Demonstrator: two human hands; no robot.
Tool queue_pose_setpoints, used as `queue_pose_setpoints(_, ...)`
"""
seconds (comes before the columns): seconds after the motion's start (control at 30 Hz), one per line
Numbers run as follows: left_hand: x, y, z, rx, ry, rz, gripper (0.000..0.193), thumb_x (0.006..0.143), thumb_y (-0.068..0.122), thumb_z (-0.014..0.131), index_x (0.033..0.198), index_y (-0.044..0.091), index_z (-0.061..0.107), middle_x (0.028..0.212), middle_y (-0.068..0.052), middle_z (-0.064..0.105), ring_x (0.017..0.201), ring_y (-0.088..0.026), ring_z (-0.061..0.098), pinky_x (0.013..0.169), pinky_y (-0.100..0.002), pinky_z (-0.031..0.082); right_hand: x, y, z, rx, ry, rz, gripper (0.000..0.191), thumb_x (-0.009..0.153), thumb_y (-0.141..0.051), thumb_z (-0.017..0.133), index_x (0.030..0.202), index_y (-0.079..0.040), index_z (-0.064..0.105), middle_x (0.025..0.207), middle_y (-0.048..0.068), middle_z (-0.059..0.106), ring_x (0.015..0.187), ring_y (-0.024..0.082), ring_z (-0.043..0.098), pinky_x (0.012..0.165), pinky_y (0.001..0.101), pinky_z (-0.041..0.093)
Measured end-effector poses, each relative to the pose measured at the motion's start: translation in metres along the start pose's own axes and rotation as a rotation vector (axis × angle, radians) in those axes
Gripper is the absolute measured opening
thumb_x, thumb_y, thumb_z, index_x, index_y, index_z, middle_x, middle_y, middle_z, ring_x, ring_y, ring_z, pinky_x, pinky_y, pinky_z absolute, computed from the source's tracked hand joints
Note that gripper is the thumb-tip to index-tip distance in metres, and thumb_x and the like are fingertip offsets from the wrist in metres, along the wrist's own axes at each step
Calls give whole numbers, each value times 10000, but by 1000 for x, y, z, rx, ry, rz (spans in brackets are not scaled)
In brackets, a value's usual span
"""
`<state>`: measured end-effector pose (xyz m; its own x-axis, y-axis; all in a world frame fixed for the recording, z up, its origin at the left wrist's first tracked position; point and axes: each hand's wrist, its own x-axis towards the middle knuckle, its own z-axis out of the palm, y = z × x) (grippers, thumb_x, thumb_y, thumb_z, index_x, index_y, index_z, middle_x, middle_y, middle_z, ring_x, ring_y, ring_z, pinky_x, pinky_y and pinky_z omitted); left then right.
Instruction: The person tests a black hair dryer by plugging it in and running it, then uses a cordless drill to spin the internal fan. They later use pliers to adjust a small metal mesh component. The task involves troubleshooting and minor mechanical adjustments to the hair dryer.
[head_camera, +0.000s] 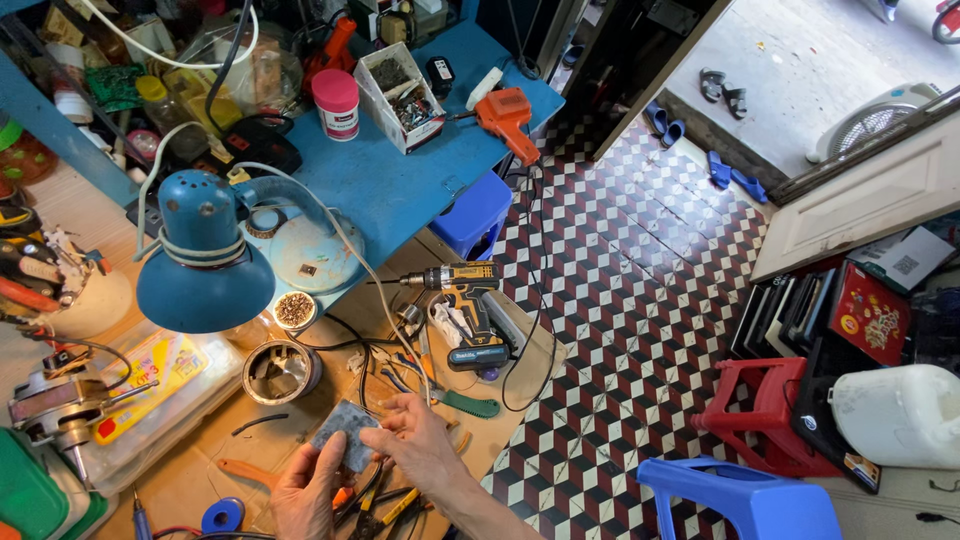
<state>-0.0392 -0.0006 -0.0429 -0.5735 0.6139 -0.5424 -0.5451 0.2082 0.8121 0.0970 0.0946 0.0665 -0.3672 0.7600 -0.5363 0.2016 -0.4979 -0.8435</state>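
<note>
My left hand (305, 493) and my right hand (418, 440) together hold a small grey rectangular pad (345, 430), like a piece of sandpaper, low over the wooden workbench (180, 478). The left thumb presses its near edge while the right fingers pinch its right side. Pliers and screwdrivers (385, 500) lie under the hands.
A blue desk lamp (203, 262) hangs over the bench. A cordless drill (468, 300) lies to the right, a metal motor housing (281, 371) to the left. Behind is a cluttered blue table (400, 180). Red stool (765, 410) and blue stool (740, 500) stand on the chequered floor.
</note>
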Motion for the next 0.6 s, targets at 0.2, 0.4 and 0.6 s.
queue_pose_setpoints(0.2, 2, 14, 9, -179, -85, 7, 233, 878, 170, 748, 1043, 7, 717, 849, -51, 737, 631, -117, 632, 502, -262, 503, -2, 2, -1, 171, -90, 9, 250, 933, -180, 724, 1080, 15, 671, 859, 53, 720, 746, 119, 677, 692, 246, 538)
queue_pose_setpoints(0.4, -10, 43, 17, -107, -101, -65, 330, 933, 331, 677, 1087, 39, 695, 827, -19, 645, 683, -121, 589, 603, -265, 473, 28, 14, -7, 47, -91, -81, 228, 940, -164, 708, 1096, -1, 739, 837, 28, 737, 723, 77, 661, 673, 230, 534)
queue_pose_setpoints(0.6, -3, 63, 18, -123, -138, 52, 277, 930, 275, 717, 1041, 21, 727, 874, -11, 723, 732, -74, 630, 631, -238, 517, 46, 22, 3, 180, -148, -60, 271, 931, -112, 696, 1139, 61, 682, 880, 85, 736, 753, 129, 683, 708, 262, 553)
